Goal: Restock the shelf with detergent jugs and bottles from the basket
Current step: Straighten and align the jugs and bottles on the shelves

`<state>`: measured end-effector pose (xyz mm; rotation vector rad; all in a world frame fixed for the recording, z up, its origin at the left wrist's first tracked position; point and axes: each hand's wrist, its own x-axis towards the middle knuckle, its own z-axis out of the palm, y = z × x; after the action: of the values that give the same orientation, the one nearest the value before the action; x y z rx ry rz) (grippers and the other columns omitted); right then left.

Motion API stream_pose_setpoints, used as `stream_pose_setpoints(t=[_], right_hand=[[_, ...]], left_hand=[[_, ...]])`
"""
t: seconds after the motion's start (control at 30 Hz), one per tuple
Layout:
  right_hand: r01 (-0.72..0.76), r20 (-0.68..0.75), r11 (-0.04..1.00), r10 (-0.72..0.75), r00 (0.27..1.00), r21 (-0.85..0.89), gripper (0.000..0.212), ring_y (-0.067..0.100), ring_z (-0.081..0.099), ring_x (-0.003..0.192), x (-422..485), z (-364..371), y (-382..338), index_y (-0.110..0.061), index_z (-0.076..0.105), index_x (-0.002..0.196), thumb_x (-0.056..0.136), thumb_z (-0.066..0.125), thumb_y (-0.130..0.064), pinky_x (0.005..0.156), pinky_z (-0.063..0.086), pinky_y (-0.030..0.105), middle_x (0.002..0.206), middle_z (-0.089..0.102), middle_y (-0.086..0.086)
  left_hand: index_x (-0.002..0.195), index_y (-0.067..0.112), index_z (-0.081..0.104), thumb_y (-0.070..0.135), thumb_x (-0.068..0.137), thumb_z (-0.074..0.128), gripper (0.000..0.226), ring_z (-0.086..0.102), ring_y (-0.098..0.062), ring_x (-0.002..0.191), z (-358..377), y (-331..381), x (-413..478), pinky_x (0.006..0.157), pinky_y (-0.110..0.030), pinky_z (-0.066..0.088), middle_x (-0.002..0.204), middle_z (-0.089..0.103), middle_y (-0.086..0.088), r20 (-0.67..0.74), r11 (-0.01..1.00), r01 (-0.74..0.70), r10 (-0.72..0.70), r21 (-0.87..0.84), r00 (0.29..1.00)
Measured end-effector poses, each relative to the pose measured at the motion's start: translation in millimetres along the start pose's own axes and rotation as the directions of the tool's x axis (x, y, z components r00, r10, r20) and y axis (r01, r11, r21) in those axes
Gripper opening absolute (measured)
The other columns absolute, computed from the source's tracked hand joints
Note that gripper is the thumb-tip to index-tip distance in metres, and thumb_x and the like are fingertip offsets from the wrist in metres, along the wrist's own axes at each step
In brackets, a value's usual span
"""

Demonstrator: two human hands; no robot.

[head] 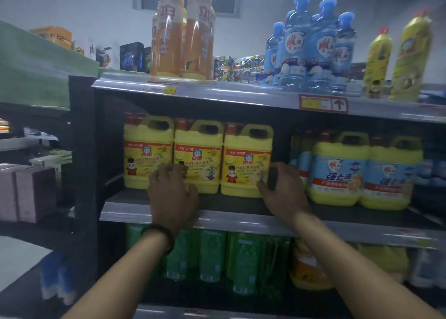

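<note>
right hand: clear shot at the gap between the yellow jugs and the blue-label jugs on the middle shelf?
Probably yes. The right hand is already at the rightmost yellow jug, beside the gap. Nothing shows in front of the gap, and the blue-label jugs stand clear to its right.
</note>
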<state>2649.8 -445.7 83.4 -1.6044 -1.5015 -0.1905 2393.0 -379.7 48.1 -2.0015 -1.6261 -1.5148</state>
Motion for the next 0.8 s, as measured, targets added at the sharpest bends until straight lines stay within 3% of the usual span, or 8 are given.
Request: stream_pose_setpoints(t=[0.1, 0.23, 0.43, 0.53, 0.6, 0.7, 0.8], right_hand=[[0.028, -0.026, 0.999, -0.028, 0.999, 0.016, 0.037, 0.017, 0.056, 0.114, -38.5, -22.8, 3.5, -0.021, 0.063, 0.127, 0.095, 0.076, -0.032, 0.09, 0.041, 0.027, 0.123, 0.058, -0.001], [-0.041, -0.018, 0.999, 0.041, 0.999, 0.02, 0.042, 0.015, 0.061, 0.11, -98.4, -44.5, 29.0, -0.022, 0.065, 0.13, 0.093, 0.079, -0.033, 0.092, 0.05, 0.028, 0.122, 0.063, -0.002], [-0.265, 0.03, 0.956, 0.263, 0.964, 0.124, 0.028, 0.008, 0.066, 0.103, -192.6, -59.8, 110.9, -0.033, 0.066, 0.118, 0.094, 0.078, -0.035, 0.088, 0.056, 0.03, 0.111, 0.069, -0.014], [-0.384, 0.029, 0.911, 0.384, 0.923, 0.15, 0.025, 0.007, 0.069, 0.102, -229.4, -60.6, 165.2, -0.031, 0.07, 0.117, 0.093, 0.079, -0.034, 0.082, 0.056, 0.029, 0.108, 0.073, -0.015], [-0.452, -0.004, 0.882, 0.457, 0.89, 0.13, 0.025, 0.015, 0.068, 0.102, -243.0, -60.9, 202.5, -0.033, 0.064, 0.114, 0.094, 0.078, -0.031, 0.082, 0.057, 0.036, 0.108, 0.07, -0.01], [-0.54, -0.026, 0.817, 0.556, 0.831, 0.2, 0.037, 0.02, 0.065, 0.115, -248.8, -62.1, 257.8, -0.036, 0.057, 0.127, 0.096, 0.077, -0.033, 0.096, 0.057, 0.045, 0.121, 0.066, -0.006], [-0.551, -0.061, 0.781, 0.591, 0.804, 0.295, 0.052, 0.02, 0.059, 0.127, -247.6, -61.0, 309.4, -0.026, 0.056, 0.144, 0.097, 0.077, -0.029, 0.106, 0.054, 0.047, 0.138, 0.062, -0.003]], left_hand=[[0.108, 0.025, 0.068, 0.024, 0.089, 0.069, 0.019, 0.055, -0.028, 0.106, -4.6, 31.2, -54.7, 0.087, -0.043, 0.049, 0.11, 0.064, -0.001, 0.098, 0.972, -0.159, 0.177, -0.175, 0.979], [0.109, 0.029, 0.071, 0.027, 0.088, 0.07, 0.021, 0.058, -0.016, 0.104, 0.5, 73.6, -123.6, 0.091, -0.034, 0.051, 0.108, 0.068, 0.008, 0.318, 0.929, -0.2, 0.3, -0.312, 0.899], [0.098, 0.035, 0.064, 0.04, 0.084, 0.055, 0.018, 0.064, -0.011, 0.098, 47.5, 110.0, -212.0, 0.087, -0.034, 0.054, 0.101, 0.067, 0.015, 0.572, 0.895, -0.133, 0.38, -0.426, 0.727], [0.097, 0.038, 0.06, 0.043, 0.085, 0.059, 0.012, 0.06, -0.001, 0.096, 71.4, 126.3, -242.5, 0.087, -0.032, 0.052, 0.1, 0.064, 0.019, 0.633, 0.891, -0.09, 0.384, -0.445, 0.672], [0.098, 0.039, 0.062, 0.041, 0.084, 0.064, 0.015, 0.061, 0.005, 0.096, 86.8, 138.7, -255.3, 0.088, -0.028, 0.052, 0.1, 0.065, 0.023, 0.667, 0.889, -0.026, 0.362, -0.457, 0.651], [0.11, 0.039, 0.065, 0.04, 0.085, 0.068, 0.025, 0.062, 0.012, 0.103, 118.1, 159.9, -266.9, 0.095, -0.021, 0.051, 0.11, 0.067, 0.027, 0.699, 0.886, 0.057, 0.322, -0.46, 0.639], [0.122, 0.039, 0.063, 0.031, 0.091, 0.075, 0.034, 0.061, 0.014, 0.107, 154.7, 185.1, -275.7, 0.093, -0.01, 0.049, 0.122, 0.066, 0.024, 0.707, 0.872, 0.111, 0.305, -0.477, 0.638]])
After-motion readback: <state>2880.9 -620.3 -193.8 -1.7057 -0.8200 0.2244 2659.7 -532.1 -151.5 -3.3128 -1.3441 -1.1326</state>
